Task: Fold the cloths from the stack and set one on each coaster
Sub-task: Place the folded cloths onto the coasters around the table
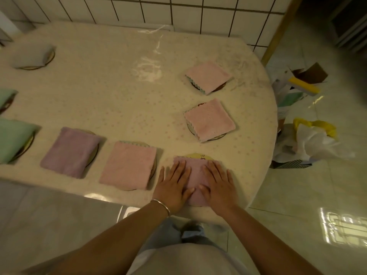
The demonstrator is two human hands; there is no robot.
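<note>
A folded purple cloth (195, 175) lies on a round coaster (195, 156) at the table's near edge. My left hand (174, 187) and my right hand (217, 185) both press flat on it with straight fingers. Other folded cloths sit on coasters: a pink cloth (129, 165) and a purple cloth (69, 151) to the left, two pink cloths (209, 120) (208, 76) farther back on the right, and two green cloths (12, 139) (6, 96) at the left edge. A white cloth (31, 56) covers a coaster at the far left.
The table (119, 86) has a pale plastic cover and stands against a tiled wall (178, 12). Bags and boxes (303, 135) crowd the floor to the right of the table.
</note>
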